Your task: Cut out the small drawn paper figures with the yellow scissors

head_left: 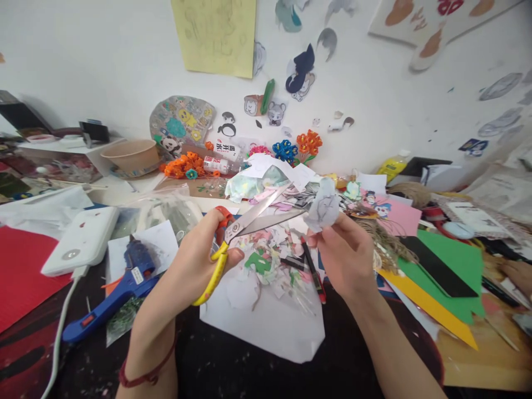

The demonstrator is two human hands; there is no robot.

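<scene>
Scissors [233, 228] with yellow and orange handles are gripped in my left hand [195, 257], thumb and fingers in the loops. Their blades stand apart and point up to the right. My right hand [347, 249] pinches a small pale paper cutout [323, 206] with drawn lines. The lower blade's tip is close to the cutout's left edge; I cannot tell whether it touches. Below both hands lies a white sheet [266, 338] strewn with colourful paper scraps [274, 255]. A black and red pen [312, 269] rests on the scraps near my right hand.
A blue hot glue gun [120, 291] and a white power bank [85, 238] with a cable lie left. Green card [449, 271], a black phone-like slab [438, 266] and twine [386, 241] are on the right. Behind stand a tan bowl [131, 157] and orange flowers [185, 165].
</scene>
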